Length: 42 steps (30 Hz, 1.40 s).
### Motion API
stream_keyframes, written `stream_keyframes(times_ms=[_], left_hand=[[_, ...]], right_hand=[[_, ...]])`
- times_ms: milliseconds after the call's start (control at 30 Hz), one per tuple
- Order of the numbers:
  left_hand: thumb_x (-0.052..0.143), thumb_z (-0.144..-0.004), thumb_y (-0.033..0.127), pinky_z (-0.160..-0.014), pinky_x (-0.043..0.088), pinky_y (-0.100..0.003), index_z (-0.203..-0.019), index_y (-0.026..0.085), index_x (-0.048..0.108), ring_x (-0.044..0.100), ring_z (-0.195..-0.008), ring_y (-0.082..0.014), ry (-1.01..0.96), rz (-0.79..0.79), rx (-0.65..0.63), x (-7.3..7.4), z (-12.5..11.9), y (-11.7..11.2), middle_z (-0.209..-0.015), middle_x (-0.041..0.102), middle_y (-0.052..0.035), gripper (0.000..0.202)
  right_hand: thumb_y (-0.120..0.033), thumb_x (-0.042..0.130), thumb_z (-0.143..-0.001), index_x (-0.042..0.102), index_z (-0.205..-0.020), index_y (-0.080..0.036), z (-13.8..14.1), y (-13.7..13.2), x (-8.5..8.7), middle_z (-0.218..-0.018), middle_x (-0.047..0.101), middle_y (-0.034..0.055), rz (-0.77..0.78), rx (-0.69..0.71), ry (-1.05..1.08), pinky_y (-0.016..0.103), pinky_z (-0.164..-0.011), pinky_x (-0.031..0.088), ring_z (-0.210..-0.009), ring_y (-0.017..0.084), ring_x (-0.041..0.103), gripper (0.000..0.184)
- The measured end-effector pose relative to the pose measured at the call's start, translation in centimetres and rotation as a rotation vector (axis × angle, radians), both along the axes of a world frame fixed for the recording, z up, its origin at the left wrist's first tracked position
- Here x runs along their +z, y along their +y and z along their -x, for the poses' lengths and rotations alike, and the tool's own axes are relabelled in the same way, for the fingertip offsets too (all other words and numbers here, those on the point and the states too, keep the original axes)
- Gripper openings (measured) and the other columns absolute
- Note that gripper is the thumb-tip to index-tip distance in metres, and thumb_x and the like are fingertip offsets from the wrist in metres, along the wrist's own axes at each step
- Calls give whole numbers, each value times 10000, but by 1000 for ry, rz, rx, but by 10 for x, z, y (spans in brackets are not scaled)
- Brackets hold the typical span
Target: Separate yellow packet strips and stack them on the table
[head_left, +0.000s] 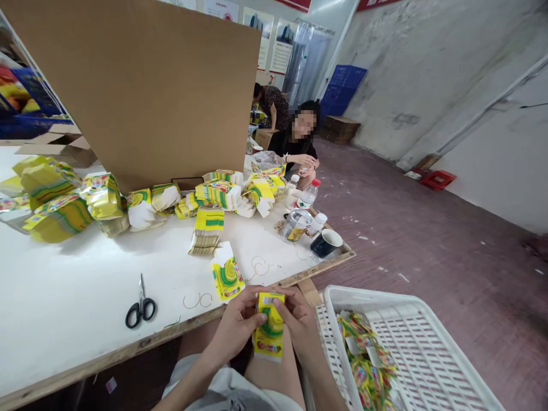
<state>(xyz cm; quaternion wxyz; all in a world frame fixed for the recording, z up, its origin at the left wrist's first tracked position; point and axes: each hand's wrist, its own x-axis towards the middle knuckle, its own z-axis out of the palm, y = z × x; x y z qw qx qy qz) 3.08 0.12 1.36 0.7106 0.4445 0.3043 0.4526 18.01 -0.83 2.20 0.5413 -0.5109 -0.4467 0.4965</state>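
Both hands meet at the near edge of the surface [85, 285], over the person's lap [276, 381], holding one flat yellow-and-green carton [269, 337] between them; taking that carton as the middle of a clock, noon points away from the person. The left hand [237, 323] comes in from 8 o'clock, its fingers curled and pinched on the carton's left side, thumb lying on the front; the right hand [301, 321] grips the upper right side, thumb pressed to the front near the top, fingers bent in behind. At 11 o'clock, just beside the left hand, a loose carton [229, 278] lies on the surface with its white flap pointing away, and past it sits a neat stack of cartons [206, 228]. A long row of bundled cartons [100, 197] runs from 10 o'clock round to noon, in front of a large cardboard sheet [166, 85]. Black-handled scissors [141, 299] lie at 9 o'clock, with thin loops [206, 299] nearer the hand. At 1 o'clock stand a dark mug [324, 245], a clear jar [295, 224] and a red-capped bottle [308, 195]. A white basket [377, 295] at 3 o'clock holds a pile of cartons [369, 359]. Near noon, beyond the surface, sits a co-worker [282, 142] in black.
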Motion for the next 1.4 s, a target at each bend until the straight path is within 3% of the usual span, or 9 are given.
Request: stream_keyframes(times_ms=[100,267,333,433,600,767,967,1200,1400], left_hand=[[599,-839,188,-949,513,-391,-1259,226,564,631,-1135,-257,124,-116,-1,-5,-5,0,-1277,644,-113,423],[551,-857,196,-1169,240,-542,-1312,243,523,419,-1368,-292,707,-319,283,-32,20,10,-1406,540,-118,458],[532,-851,177,-1172,136,-606,-1307,202,518,387,-1388,-321,920,-311,329,-47,31,13,-1385,551,-144,457],[519,-829,133,-1176,54,-605,-1325,192,501,346,-1417,-309,1039,-309,252,-61,37,13,-1410,538,-132,500],[597,-773,123,-1187,-11,-548,-1300,249,551,387,-1399,-290,769,-261,190,-61,38,8,-1393,576,-91,543],[709,-719,150,-1183,120,-537,-1175,259,661,508,-1290,-329,509,-147,264,-54,45,7,-1259,666,-100,471],[722,-782,362,-1066,413,-434,-1193,227,607,545,-1242,-296,239,13,616,-40,40,11,-1304,607,-115,448],[717,-796,421,-1010,481,-446,-1070,155,704,654,-1118,-314,-329,387,174,-33,27,16,-1129,736,-148,381],[709,-813,373,-1058,449,-451,-1106,182,711,617,-1189,-312,-417,351,102,-34,26,11,-1226,701,-139,350]], right_hand=[[-455,672,-798,681,-937,-218,-29,-8,13,-892,711,64,-22,-70,-263,363,-755,524,-822,245,659,275],[-571,541,-799,733,-927,-198,-113,-26,34,-966,658,139,-117,-537,-1084,532,-919,400,-987,353,574,439],[-572,537,-784,724,-934,-189,-120,-25,28,-979,657,149,-101,-547,-1117,543,-938,384,-1008,363,564,452],[-493,582,-765,706,-940,-203,-82,-9,1,-980,692,127,0,-346,-829,475,-883,439,-960,326,595,361],[-346,653,-723,707,-974,-253,20,30,-51,-942,725,66,70,-112,-560,391,-816,482,-890,272,647,274],[-317,645,-708,676,-948,-218,41,52,-72,-762,715,43,116,-98,-353,391,-726,509,-754,258,667,262],[-478,682,-707,679,-923,-173,23,45,-64,-853,763,92,171,-97,-34,406,-758,555,-813,261,711,374],[-411,830,-639,759,-889,-190,31,9,-43,-848,766,64,261,-41,234,389,-802,556,-852,261,710,342],[-380,850,-626,762,-860,-198,34,5,-37,-852,763,62,275,-34,350,404,-825,547,-813,251,707,310]])
